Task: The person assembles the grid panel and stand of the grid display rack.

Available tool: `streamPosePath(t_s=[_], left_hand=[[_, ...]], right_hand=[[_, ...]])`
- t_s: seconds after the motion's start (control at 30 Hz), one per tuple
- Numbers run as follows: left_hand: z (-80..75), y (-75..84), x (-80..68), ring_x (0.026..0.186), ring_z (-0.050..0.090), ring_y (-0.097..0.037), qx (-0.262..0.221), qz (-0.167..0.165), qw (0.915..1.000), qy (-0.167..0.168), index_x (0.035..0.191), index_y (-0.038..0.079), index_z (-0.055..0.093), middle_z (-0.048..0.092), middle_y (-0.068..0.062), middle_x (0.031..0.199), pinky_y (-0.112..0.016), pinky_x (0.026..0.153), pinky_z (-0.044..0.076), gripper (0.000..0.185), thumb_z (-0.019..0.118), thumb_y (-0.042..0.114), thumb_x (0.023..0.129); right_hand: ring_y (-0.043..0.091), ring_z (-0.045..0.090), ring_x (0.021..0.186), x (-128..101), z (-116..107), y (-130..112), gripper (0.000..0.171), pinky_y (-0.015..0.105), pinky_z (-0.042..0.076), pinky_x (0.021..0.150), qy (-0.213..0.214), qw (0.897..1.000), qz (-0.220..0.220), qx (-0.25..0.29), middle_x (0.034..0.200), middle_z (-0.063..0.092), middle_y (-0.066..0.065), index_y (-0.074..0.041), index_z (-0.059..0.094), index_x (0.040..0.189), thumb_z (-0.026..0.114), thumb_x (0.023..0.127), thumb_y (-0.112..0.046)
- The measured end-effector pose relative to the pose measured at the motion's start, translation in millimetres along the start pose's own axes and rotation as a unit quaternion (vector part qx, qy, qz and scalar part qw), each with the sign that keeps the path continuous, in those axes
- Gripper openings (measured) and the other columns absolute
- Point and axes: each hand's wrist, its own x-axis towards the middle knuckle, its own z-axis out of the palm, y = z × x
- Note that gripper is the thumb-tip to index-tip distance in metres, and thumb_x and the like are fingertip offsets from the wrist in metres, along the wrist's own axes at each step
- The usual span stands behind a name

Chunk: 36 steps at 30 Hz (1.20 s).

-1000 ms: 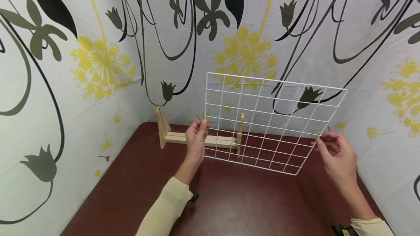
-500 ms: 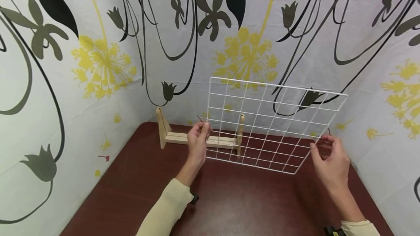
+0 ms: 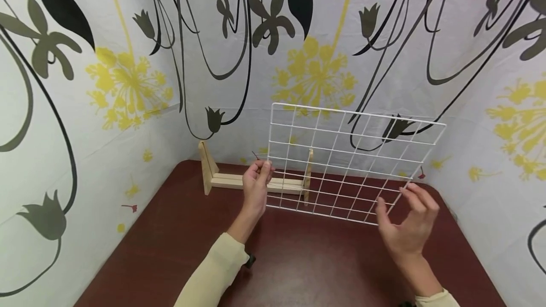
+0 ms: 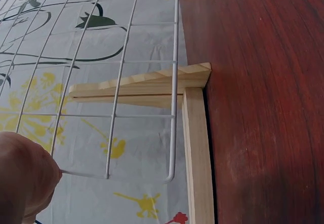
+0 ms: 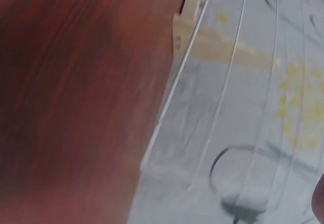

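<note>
A white wire grid panel (image 3: 334, 150) is held up, tilted, above the table in the head view. My left hand (image 3: 256, 187) pinches its left edge between thumb and fingers; part of that hand (image 4: 26, 176) shows at the grid's side in the left wrist view. At the grid's lower right edge is my right hand (image 3: 408, 224), thumb and fingers spread apart, fingertips right at the wire. Behind the panel a pale wooden stand (image 3: 228, 181) rests on the table, two slotted uprights joined by a crossbar (image 4: 199, 153). The grid overlaps its right upright (image 3: 308, 174).
The dark red-brown table (image 3: 307, 259) runs back to a corner of hanging cloth (image 3: 239, 84) printed with flowers, which encloses the back and both sides. A dark strap device (image 3: 250, 260) sits at my left wrist.
My right hand has loosened from the grid's right edge and moved left and down, fingers spreading. The panel has dipped slightly at the top; the left hand keeps its pinch. The stand stays put.
</note>
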Motion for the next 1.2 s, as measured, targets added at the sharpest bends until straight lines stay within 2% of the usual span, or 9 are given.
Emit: streamPosePath(t_s=[0.1,0.17,0.37,0.53,0.63,0.73,0.83,1.07,1.2], left_hand=[[0.3,-0.8,3.9,0.068,0.046,-0.007,0.005,0.009,0.9999,-0.005,0.094,0.007,0.064,0.067,-0.001,0.082,-0.019,0.063,0.036,0.012,0.062,0.006,0.105],[0.2,-1.3,6.1,0.07,0.051,-0.006,0.013,0.007,0.9999,-0.003,0.094,0.007,0.065,0.068,-0.003,0.082,-0.019,0.065,0.039,0.011,0.063,0.007,0.105],[0.1,-4.5,7.3,0.082,0.066,-0.007,0.041,-0.013,0.9991,0.002,0.095,0.009,0.066,0.071,0.001,0.084,-0.018,0.077,0.054,0.011,0.063,0.009,0.106],[2.0,-5.6,5.8,0.074,0.06,-0.004,0.034,-0.005,0.9994,-0.008,0.093,0.011,0.064,0.07,0.005,0.082,-0.018,0.068,0.045,0.014,0.062,0.007,0.106],[3.6,-5.0,4.9,0.071,0.056,-0.003,0.023,-0.003,0.9997,-0.009,0.093,0.011,0.064,0.07,0.005,0.081,-0.018,0.065,0.04,0.014,0.061,0.006,0.106],[4.9,-4.6,3.2,0.07,0.053,-0.004,0.015,-0.004,0.9999,-0.008,0.093,0.01,0.063,0.069,0.003,0.082,-0.019,0.064,0.038,0.014,0.061,0.006,0.106],[5.5,-5.3,1.4,0.067,0.048,-0.006,0.006,-0.001,0.9999,-0.01,0.094,0.008,0.063,0.068,0.0,0.082,-0.019,0.062,0.035,0.014,0.06,0.005,0.107],[6.6,-6.7,-1.2,0.065,0.043,-0.008,0.0,0.01,0.9999,-0.012,0.093,0.007,0.063,0.068,-0.004,0.081,-0.021,0.061,0.032,0.014,0.061,0.004,0.106],[6.8,-6.2,-1.6,0.065,0.043,-0.008,-0.001,0.008,0.9999,-0.013,0.093,0.007,0.064,0.067,-0.003,0.081,-0.021,0.061,0.032,0.013,0.061,0.005,0.106]], right_hand=[[0.047,0.06,0.119,3,18,-18,0.045,0.036,0.047,0.116,-0.015,0.998,-0.06,0.03,0.124,0.063,0.028,0.004,0.065,0.114,0.079,0.092,-0.033],[0.044,0.06,0.126,3,27,-26,0.045,0.034,0.047,0.118,-0.048,0.995,-0.075,0.036,0.13,0.061,0.027,0.002,0.065,0.118,0.077,0.095,-0.035],[0.044,0.05,0.145,-8,46,-42,0.052,0.022,0.039,0.123,-0.174,0.981,-0.073,0.047,0.151,0.051,0.029,-0.001,0.063,0.135,0.071,0.101,-0.04],[0.048,0.039,0.152,-13,56,-46,0.055,0.023,0.032,0.126,-0.227,0.972,-0.052,0.019,0.163,0.042,0.025,-0.008,0.06,0.146,0.07,0.101,-0.037],[0.046,0.035,0.156,-11,61,-48,0.065,0.039,0.036,0.128,-0.245,0.969,-0.03,-0.008,0.168,0.036,0.023,-0.012,0.056,0.152,0.079,0.092,-0.024],[0.044,0.036,0.156,-10,66,-50,0.081,0.053,0.047,0.115,-0.255,0.967,-0.007,-0.024,0.17,0.033,0.021,-0.015,0.053,0.156,0.086,0.081,-0.01],[0.045,0.04,0.152,-11,71,-51,0.085,0.054,0.051,0.101,-0.255,0.966,0.016,-0.031,0.171,0.032,0.019,-0.018,0.051,0.157,0.087,0.081,-0.007],[0.043,0.04,0.153,-11,82,-48,0.086,0.062,0.041,0.116,-0.238,0.97,0.052,-0.017,0.171,0.034,0.018,-0.018,0.05,0.158,0.086,0.082,-0.004],[0.043,0.048,0.143,-7,88,-45,0.083,0.061,0.042,0.113,-0.23,0.971,0.059,-0.014,0.167,0.039,0.02,-0.018,0.05,0.157,0.085,0.083,-0.003]])
